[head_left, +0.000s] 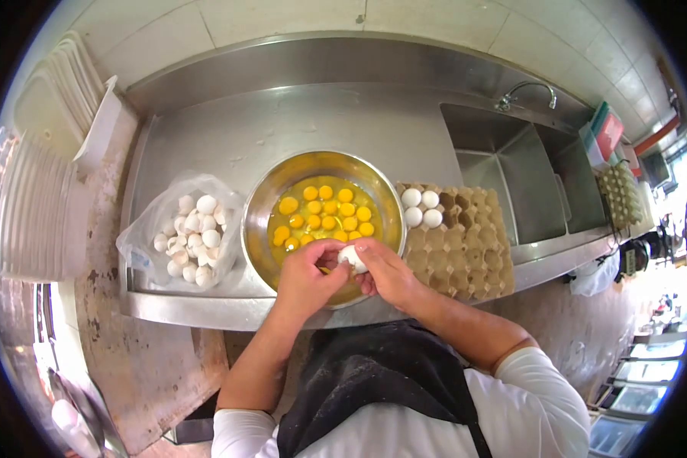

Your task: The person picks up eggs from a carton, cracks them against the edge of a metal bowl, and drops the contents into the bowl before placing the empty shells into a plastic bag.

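Observation:
Over the near side of a steel bowl (pixel 258 187), my left hand (pixel 313 275) and my right hand (pixel 385 271) meet around a white egg (pixel 353 260). Fingers of both hands are on its shell, and they partly hide it. Below, the bowl holds several raw yolks (pixel 328 207) in clear egg white. Left of the bowl, a clear plastic bag (pixel 141 229) holds several white eggshells (pixel 195 238). To the right, a cardboard egg tray (pixel 466 256) has several whole white eggs (pixel 422 208) in its far left corner; its other visible cups hold no eggs.
A steel counter (pixel 206 137) carries the bowl, bag and tray. At the right are sink basins (pixel 485 164) with a faucet (pixel 528 91). White plates or trays (pixel 34 214) stand stacked at the left. Another egg tray (pixel 618 197) is at the far right.

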A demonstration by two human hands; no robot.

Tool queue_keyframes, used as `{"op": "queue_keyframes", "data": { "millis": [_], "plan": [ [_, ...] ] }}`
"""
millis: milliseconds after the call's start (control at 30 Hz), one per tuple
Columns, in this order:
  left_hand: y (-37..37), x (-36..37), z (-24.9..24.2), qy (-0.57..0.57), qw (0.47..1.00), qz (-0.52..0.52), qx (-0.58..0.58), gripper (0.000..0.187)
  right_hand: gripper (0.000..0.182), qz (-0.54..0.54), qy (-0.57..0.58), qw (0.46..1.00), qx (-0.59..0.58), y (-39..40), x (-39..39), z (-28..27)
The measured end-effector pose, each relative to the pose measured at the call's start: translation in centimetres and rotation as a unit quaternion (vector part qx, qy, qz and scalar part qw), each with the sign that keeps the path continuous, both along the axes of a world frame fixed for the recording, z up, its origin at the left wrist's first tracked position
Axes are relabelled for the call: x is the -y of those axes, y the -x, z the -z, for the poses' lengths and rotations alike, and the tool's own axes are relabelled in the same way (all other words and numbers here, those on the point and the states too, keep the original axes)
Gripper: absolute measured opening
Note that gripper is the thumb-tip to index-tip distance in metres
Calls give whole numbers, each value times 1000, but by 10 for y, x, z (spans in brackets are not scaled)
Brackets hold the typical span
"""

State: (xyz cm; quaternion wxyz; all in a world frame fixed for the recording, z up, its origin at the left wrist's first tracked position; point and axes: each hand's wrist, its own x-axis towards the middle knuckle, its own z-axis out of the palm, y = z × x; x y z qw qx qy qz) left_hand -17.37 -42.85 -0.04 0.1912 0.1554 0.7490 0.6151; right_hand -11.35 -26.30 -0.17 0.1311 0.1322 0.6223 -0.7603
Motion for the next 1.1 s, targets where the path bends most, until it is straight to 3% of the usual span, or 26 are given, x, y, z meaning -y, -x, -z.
{"op": "queue_keyframes", "data": {
  "millis": [333,433,500,533,600,633,833,900,933,1000,1100],
  "plan": [
    [12,0,-5,-43,995,-16,84,29,45,-78,-10,993,92,22,-19,-7],
    [21,8,-8,0,997,9,78,28,47,-124,-41,987,96,29,-25,-11],
    [28,11,-9,71,996,47,13,27,50,-158,-229,958,-66,33,-27,-16],
    [30,11,-11,71,996,47,14,27,50,-159,-229,958,-65,34,-28,-20],
    [33,10,-20,94,992,50,-73,28,50,-143,-424,881,-155,35,-30,-32],
    [34,9,-21,93,992,50,-73,28,50,-143,-425,880,-155,37,-30,-37],
    [31,16,-20,62,996,36,-53,27,51,-124,-360,912,-154,37,-20,-30],
    [28,23,-16,28,999,31,-22,28,52,-115,-141,983,-16,38,-7,-25],
    [27,28,-10,29,999,26,-23,28,52,-119,-141,983,-18,41,0,-27],
    [27,47,-1,-90,994,-43,44,30,54,-134,-19,989,66,52,17,-32],
    [38,108,-15,-100,983,-149,27,33,59,-173,65,982,31,91,73,-39]
  ]
}}
